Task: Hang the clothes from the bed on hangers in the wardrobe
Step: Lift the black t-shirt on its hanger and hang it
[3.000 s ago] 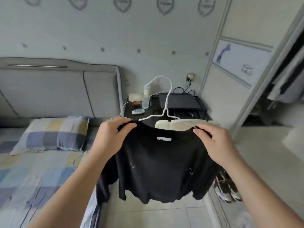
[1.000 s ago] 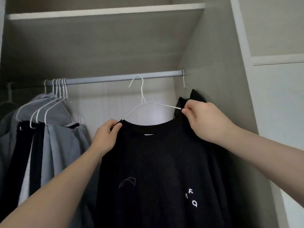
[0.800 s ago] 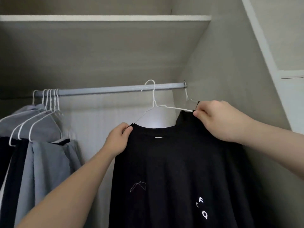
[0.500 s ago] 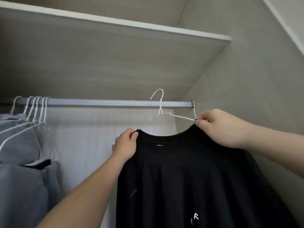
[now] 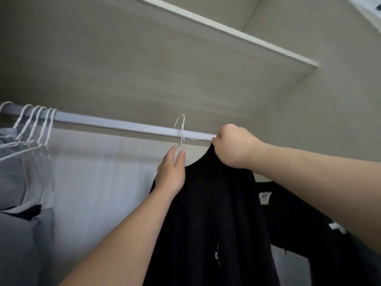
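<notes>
From the head camera, looking up into the wardrobe, a pale ribbed rail (image 5: 123,123) runs from the left edge towards the right, under a light wooden shelf (image 5: 226,32). The black T-shirt (image 5: 216,213) is up at this rail, near its right end, on a white wire hanger (image 5: 181,129). The hanger's hook rises above the rail's top edge and its stem crosses in front of the rail. Whether the hook sits on the rail cannot be told.

The right hand (image 5: 233,145) is a closed fist. It grips the top of the T-shirt's shoulder, bunched to a peak, and is just against the rail. The left hand (image 5: 171,172) is lower and to the left, with its back to the camera, against the T-shirt's other shoulder. Its two visible fingers (image 5: 172,150) point straight up and apart, with the hanger's wire running down between them and not pinched. Its other fingers are hidden.

The T-shirt hangs down from both hands to the bottom edge, with a white neck label (image 5: 265,198) and some white print (image 5: 338,228) showing on the right.

At the left end of the rail, a group of empty white wire hangers (image 5: 35,124) is hooked close together. Grey garments (image 5: 16,182) hang below them. The wardrobe's pale side wall (image 5: 329,120) closes the space on the right
</notes>
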